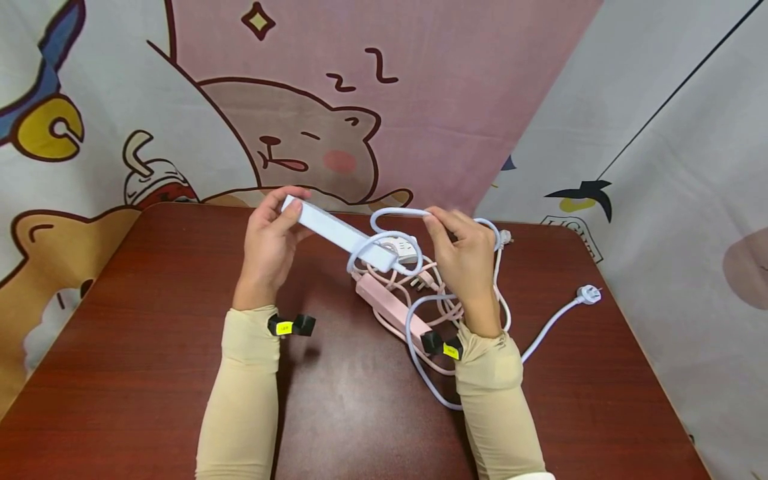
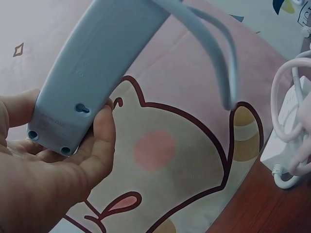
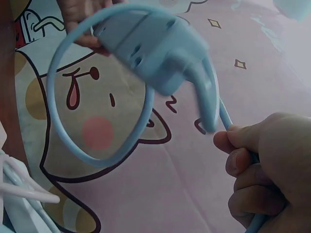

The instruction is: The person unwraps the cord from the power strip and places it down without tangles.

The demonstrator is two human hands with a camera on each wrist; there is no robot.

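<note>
A pale blue power strip point(image 1: 333, 228) is held up off the table, tilted, its far end gripped by my left hand point(image 1: 267, 247). The left wrist view shows the underside of the strip point(image 2: 92, 63), with the thumb on one edge and the fingers on the other. My right hand point(image 1: 468, 257) pinches the strip's pale blue cord point(image 1: 399, 212). In the right wrist view the cord point(image 3: 53, 92) loops around the strip, and the fingers curl round it lower right. Beneath, a pink power strip point(image 1: 390, 307) lies among tangled cords.
A white power strip point(image 1: 401, 249) sits behind the pink one, partly hidden by cords. The pale blue plug point(image 1: 588, 295) lies on the right of the brown table point(image 1: 150, 373); a white plug point(image 1: 506, 237) is near the back edge. A cartoon-printed curtain point(image 1: 444, 100) hangs behind.
</note>
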